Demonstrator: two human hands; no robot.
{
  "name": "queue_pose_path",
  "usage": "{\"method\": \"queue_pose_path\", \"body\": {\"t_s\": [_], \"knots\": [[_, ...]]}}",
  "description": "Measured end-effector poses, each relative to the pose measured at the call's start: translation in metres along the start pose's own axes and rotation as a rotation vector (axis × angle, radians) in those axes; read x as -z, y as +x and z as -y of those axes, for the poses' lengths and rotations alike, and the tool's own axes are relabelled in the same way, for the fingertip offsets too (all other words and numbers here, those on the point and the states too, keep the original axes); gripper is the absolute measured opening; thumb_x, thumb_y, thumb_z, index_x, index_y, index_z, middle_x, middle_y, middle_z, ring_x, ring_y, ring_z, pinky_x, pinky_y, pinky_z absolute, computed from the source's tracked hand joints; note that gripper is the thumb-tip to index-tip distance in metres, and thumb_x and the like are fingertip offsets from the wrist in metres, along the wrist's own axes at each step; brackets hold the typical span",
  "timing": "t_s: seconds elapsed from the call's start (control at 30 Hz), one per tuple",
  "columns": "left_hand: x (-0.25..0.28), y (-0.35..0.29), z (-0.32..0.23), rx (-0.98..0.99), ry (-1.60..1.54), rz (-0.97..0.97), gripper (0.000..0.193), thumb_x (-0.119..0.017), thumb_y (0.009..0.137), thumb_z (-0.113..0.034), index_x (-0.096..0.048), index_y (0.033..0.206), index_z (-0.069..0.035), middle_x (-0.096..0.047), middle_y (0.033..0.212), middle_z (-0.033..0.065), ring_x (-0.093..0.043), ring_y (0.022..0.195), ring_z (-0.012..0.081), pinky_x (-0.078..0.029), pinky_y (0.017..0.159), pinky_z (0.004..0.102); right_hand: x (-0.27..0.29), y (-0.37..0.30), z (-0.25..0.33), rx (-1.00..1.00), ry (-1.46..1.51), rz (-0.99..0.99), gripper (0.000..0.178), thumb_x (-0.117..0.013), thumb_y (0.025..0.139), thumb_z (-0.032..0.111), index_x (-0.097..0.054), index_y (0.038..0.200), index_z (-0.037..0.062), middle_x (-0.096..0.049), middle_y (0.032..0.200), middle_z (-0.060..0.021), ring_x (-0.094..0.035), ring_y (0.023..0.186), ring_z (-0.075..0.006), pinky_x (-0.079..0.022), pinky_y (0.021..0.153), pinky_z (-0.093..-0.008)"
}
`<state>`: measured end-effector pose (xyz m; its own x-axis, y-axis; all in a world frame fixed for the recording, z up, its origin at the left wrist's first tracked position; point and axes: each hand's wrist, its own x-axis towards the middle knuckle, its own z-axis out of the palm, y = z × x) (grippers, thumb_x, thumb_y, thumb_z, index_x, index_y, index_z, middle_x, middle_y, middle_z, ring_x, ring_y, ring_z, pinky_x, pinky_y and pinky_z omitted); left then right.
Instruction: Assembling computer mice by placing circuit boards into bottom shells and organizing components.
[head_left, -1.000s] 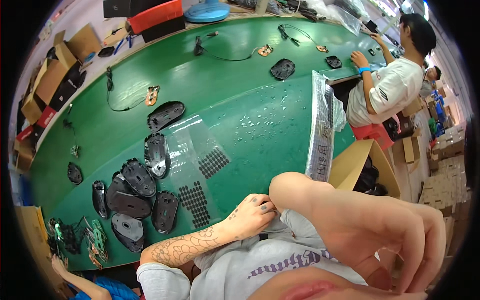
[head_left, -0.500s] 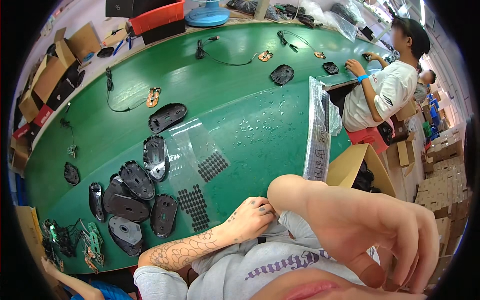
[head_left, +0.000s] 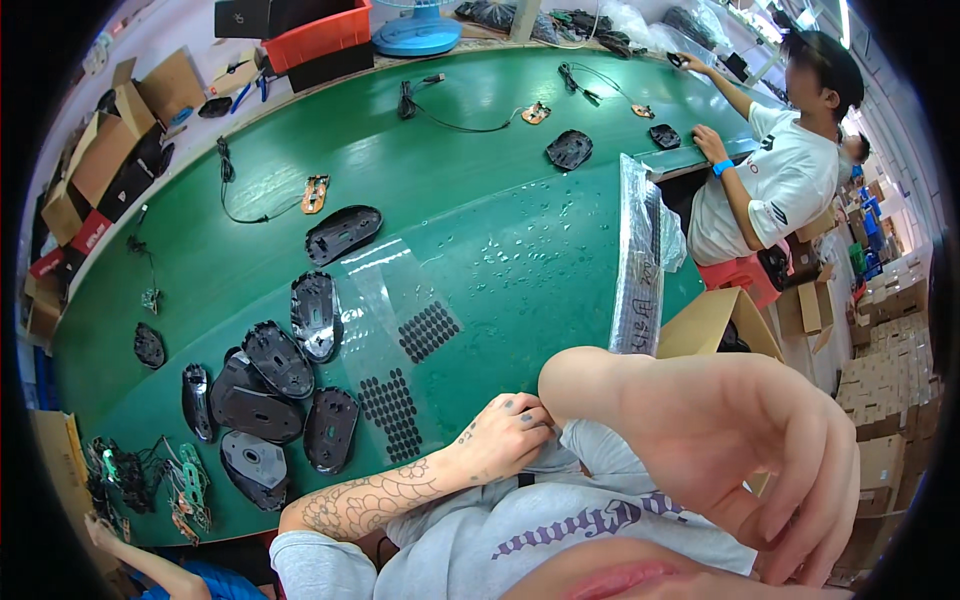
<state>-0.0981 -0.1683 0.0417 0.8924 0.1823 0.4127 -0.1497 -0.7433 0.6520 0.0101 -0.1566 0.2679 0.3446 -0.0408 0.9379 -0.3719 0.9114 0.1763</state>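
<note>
My left hand [head_left: 507, 432] lies against my shirt at the bench's near edge, beside my right elbow. Its fingers are folded in, and the palm side is hidden. Large and close to the camera, my right hand [head_left: 790, 450] is raised with loosely bent fingers; a gap shows between thumb and fingers, and I see nothing in it. Left of my left hand lie clear sheets of black oval stickers [head_left: 392, 415]. Beyond them are several black computer mouse shells, among them one shell [head_left: 331, 430] near the sheet and another shell [head_left: 278, 360] on the pile.
Wired circuit boards [head_left: 190, 485] lie at the near left. Along the green bench [head_left: 480, 260] are cabled boards, like the orange board [head_left: 315, 194]. A plastic-wrapped bundle [head_left: 637, 260] and a cardboard box [head_left: 715, 322] stand right. A co-worker [head_left: 790, 170] sits at the far right.
My right hand has shifted slightly left and its fingers have curled further. My left hand stays put. The co-worker's far arm has stretched out across the bench with a dark object.
</note>
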Motion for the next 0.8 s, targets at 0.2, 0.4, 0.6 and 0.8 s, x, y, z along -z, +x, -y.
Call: {"method": "queue_pose_path", "body": {"t_s": [0.2, 0.4, 0.6, 0.8], "knots": [[0.0, 0.001, 0.001, -0.004, -0.001, 0.012, 0.02, -0.062, 0.083, -0.013, -0.068, 0.101, -0.009, -0.061, 0.109, 0.0033, -0.052, 0.112, 0.0243, -0.042, 0.096, 0.0387, 0.002, 0.0, 0.003, -0.025, -0.059, 0.004, 0.014, -0.062, 0.086, 0.002, -0.073, 0.084, 0.0092, -0.071, 0.088, -0.0012, -0.063, 0.08, -0.0119, -0.051, 0.077, -0.0271], [0.001, 0.002, 0.0, -0.009, 0.002, 0.012, 0.02, -0.062, 0.082, -0.013, -0.068, 0.101, -0.009, -0.061, 0.109, 0.0035, -0.051, 0.112, 0.0244, -0.042, 0.096, 0.0389, 0.003, 0.0, 0.007, -0.049, -0.122, 0.008, 0.014, -0.063, 0.087, 0.003, -0.075, 0.085, 0.0109, -0.072, 0.084, 0.001, -0.064, 0.078, -0.0101, -0.051, 0.075, -0.0254], [0.002, 0.0, 0.0, 0.006, 0.018, 0.012, 0.021, -0.063, 0.081, -0.014, -0.068, 0.101, -0.009, -0.061, 0.11, 0.0039, -0.051, 0.112, 0.0245, -0.042, 0.096, 0.039, 0.004, -0.002, 0.009, -0.066, -0.165, -0.004, 0.013, -0.064, 0.087, 0.005, -0.076, 0.087, 0.0113, -0.072, 0.08, 0.0015, -0.063, 0.075, -0.0098, -0.051, 0.073, -0.0242], [0.001, 0.001, 0.001, -0.004, 0.002, 0.006, 0.02, -0.063, 0.081, -0.014, -0.067, 0.1, -0.009, -0.06, 0.11, 0.004, -0.051, 0.113, 0.0246, -0.042, 0.096, 0.0391, 0.004, -0.001, 0.011, -0.081, -0.152, 0.0, 0.013, -0.065, 0.087, 0.005, -0.076, 0.087, 0.0112, -0.072, 0.079, 0.0013, -0.063, 0.073, -0.01, -0.052, 0.074, -0.0243]]}}
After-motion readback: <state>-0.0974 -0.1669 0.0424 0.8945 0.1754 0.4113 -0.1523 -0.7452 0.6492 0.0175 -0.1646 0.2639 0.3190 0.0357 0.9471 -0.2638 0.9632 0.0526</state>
